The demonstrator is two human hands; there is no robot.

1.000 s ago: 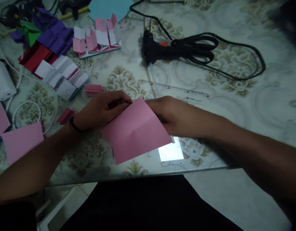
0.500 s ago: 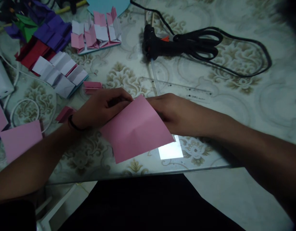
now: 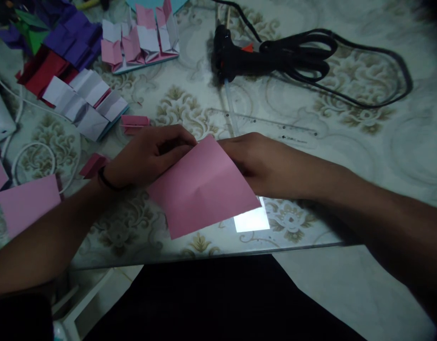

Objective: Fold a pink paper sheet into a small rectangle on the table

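Over the tabletop [image 3: 218,246], close to its near edge, I have the pink sheet [image 3: 204,199] tilted, one corner pointing away from me. My left grip [image 3: 150,156] looks pinched on its upper left side; my right grip [image 3: 271,163] reaches behind the upper right side, its fingertips hidden, so I cannot tell whether they are closed. To work it well, I should support both sides evenly, go gently around the faint dent near its middle, and match edges before pressing any fold. Just beyond my left grip lies a folded piece [image 3: 135,124]; farther right, the ruler [image 3: 270,123]; past that, the glue gun [image 3: 239,59], best kept clear of the sheet.
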